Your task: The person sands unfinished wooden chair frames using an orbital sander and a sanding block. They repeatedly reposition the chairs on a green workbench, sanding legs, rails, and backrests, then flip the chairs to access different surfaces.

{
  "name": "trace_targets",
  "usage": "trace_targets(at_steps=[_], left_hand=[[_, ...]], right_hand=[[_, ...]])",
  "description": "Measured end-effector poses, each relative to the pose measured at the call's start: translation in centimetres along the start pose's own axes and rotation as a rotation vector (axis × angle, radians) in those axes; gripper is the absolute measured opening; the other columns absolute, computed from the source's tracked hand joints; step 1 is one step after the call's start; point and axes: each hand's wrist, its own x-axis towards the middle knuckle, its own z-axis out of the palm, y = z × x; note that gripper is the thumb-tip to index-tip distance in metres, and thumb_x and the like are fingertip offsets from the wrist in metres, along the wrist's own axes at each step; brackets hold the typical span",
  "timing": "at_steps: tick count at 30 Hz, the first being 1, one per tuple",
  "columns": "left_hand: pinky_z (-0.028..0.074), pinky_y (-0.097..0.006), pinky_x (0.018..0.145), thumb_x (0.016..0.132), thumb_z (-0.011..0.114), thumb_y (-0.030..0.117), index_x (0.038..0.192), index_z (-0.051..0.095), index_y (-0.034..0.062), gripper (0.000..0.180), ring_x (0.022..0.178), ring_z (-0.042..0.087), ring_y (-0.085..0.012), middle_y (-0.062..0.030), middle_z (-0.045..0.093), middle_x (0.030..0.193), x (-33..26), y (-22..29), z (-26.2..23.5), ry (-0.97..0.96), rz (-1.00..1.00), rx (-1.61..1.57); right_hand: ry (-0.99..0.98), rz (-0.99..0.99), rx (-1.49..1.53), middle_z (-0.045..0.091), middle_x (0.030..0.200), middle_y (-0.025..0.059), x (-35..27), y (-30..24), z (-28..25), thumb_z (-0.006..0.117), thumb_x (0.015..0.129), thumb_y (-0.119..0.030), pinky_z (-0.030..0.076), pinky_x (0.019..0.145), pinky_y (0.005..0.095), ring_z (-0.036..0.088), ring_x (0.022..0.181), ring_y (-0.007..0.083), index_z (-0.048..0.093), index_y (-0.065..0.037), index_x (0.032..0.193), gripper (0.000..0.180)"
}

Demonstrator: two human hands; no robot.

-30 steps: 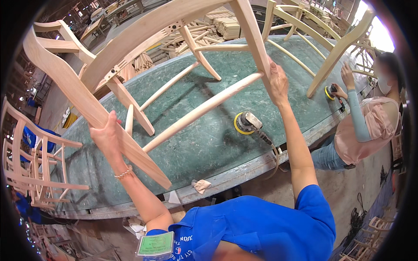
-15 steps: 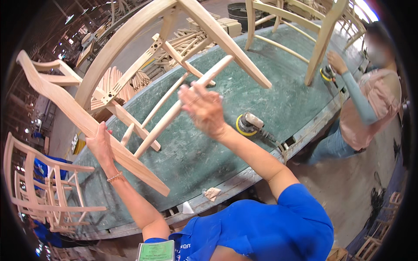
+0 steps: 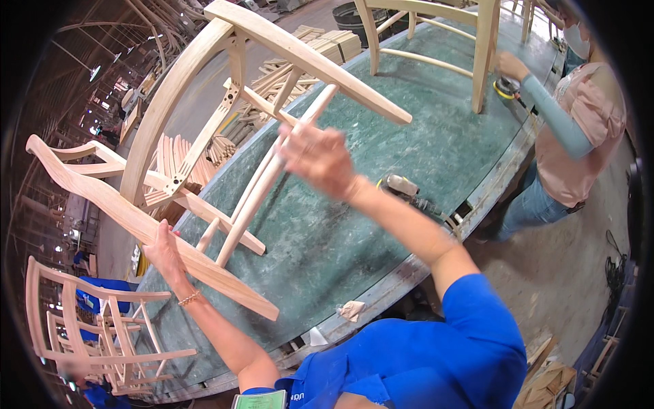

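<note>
A bare wooden chair frame (image 3: 151, 109) lies tipped over on the green-topped table. My left hand (image 3: 165, 252) is closed around one of its legs (image 3: 225, 283), a little way up from the leg's end. My right hand (image 3: 319, 162) is at the round stretcher rail (image 3: 262, 187) that joins two legs, touching it near its middle. Motion smears the fingers of that hand, so their exact grip and anything under them cannot be made out. Just beyond my right forearm lies a sander (image 3: 400, 185), partly covered by the arm.
The table (image 3: 354, 259) has a crumpled scrap (image 3: 351, 311) near its front edge. Another chair (image 3: 426, 60) stands at the far right, where a co-worker (image 3: 575, 136) has a hand near a second sander (image 3: 505, 87). More chair frames (image 3: 102, 327) are at the left. Wood pieces (image 3: 334, 48) are stacked behind.
The whole view has shifted and turned slightly. My left hand keeps its hold on the chair leg. My right hand stays at the rail, blurred, and my forearm now covers more of the sander.
</note>
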Motion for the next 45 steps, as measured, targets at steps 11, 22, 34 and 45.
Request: trace_targets(at_steps=[11, 22, 34, 45], left_hand=[[0.051, -0.03, 0.058, 0.077, 0.074, 0.012, 0.101, 0.053, -0.0075, 0.037, 0.061, 0.058, -0.0176, -0.0112, 0.058, 0.079, 1.4, 0.0, -0.2, -0.086, 0.014, 0.002], [0.052, -0.029, 0.058, 0.077, 0.074, 0.013, 0.1, 0.055, -0.0074, 0.036, 0.063, 0.059, -0.0179, -0.0108, 0.058, 0.079, 1.9, -0.5, -0.1, -0.094, 0.035, -0.003], [0.052, -0.028, 0.057, 0.077, 0.074, 0.012, 0.095, 0.058, -0.0091, 0.032, 0.063, 0.059, -0.0173, -0.0119, 0.059, 0.079, 2.1, -0.1, 0.8, -0.061, 0.011, 0.0], [0.05, -0.027, 0.056, 0.077, 0.075, 0.012, 0.095, 0.056, -0.0062, 0.031, 0.062, 0.059, -0.0158, -0.0103, 0.059, 0.079, 0.7, 0.1, 1.3, -0.069, -0.001, -0.02]], right_hand=[[0.15, 0.26, -0.033, 0.056, 0.128, 0.0039, -0.4, 0.9, 2.0, 0.066, 0.085, -0.029, 0.035, 0.087, 0.0344, 0.049, 0.12, 0.0224, 0.068, -0.022, 0.116, 0.032], [0.311, 0.298, 0.135, 0.056, 0.123, 0.0091, -0.7, 1.8, 4.1, 0.06, 0.091, -0.03, 0.04, 0.093, 0.0401, 0.051, 0.115, 0.0255, 0.067, -0.023, 0.118, 0.029], [0.334, 0.613, 0.232, 0.054, 0.087, 0.008, 0.2, 3.8, 3.9, 0.06, 0.09, -0.014, 0.043, 0.07, 0.036, 0.051, 0.082, 0.0235, 0.069, -0.022, 0.115, 0.028], [0.201, 0.479, -0.012, 0.055, 0.081, 0.002, 0.1, 3.3, 1.3, 0.055, 0.095, -0.028, 0.036, 0.071, 0.0351, 0.049, 0.077, 0.0193, 0.07, -0.024, 0.113, 0.024]])
